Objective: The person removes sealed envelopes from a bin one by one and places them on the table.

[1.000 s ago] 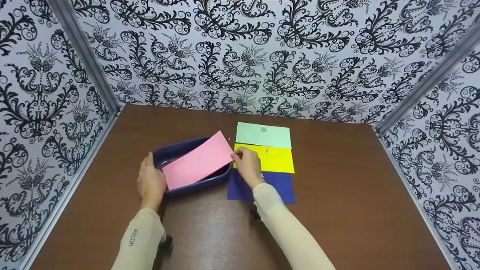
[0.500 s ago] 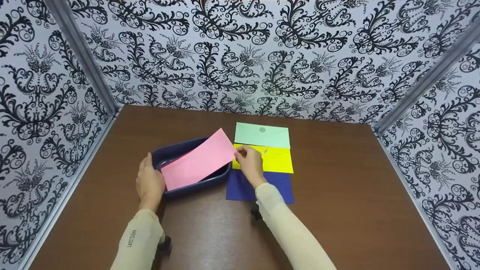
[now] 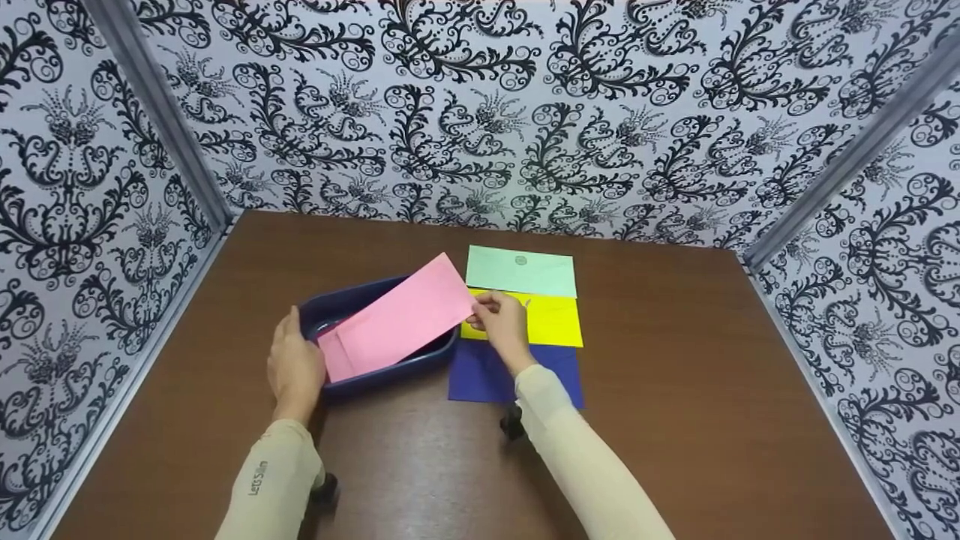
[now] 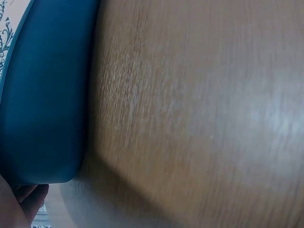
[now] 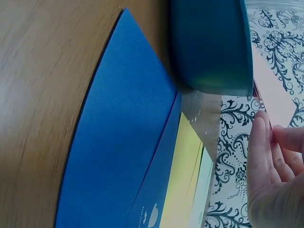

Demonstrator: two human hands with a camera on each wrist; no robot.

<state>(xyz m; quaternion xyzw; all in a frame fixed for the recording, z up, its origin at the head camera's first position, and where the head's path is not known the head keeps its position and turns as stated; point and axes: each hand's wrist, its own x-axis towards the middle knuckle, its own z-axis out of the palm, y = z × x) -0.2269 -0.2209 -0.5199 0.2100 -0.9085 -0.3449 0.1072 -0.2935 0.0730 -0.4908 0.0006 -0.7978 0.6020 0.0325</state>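
Looking down from the head camera, we see 2 cream sleeves reaching forward over a brown wooden table (image 3: 675, 390). Nearest to us lies a dark blue envelope (image 3: 487, 375), flat on the table, partly covered by the right forearm. Just left of it stands a dark blue tray (image 3: 375, 379), and our left hand (image 3: 294, 367) rests against the tray's left end, fingers straight and relaxed along the wall with the thumb up by the rim. In the left wrist view we can only make out a bit of that hand beside the tray's rounded corner (image 4: 42, 104).

Across the tray lies a pink envelope (image 3: 397, 319), tilted, its lower left end down inside the tray and its upper right end raised over the right rim. Our right hand (image 3: 501, 324) pinches that raised right edge between thumb and fingers. The right wrist view shows the fingers (image 5: 266, 156) closed on the thin pink edge, with the tray's outer wall (image 5: 209, 42) above the blue envelope (image 5: 118, 156).

Under and beyond the right hand sits a yellow envelope (image 3: 551, 322), touching the blue one's far edge. Farther still we find a pale green envelope (image 3: 521, 271), the last of the 3 in that column. Behind everything rise the walls (image 3: 480, 112) patterned in black and white scrollwork.
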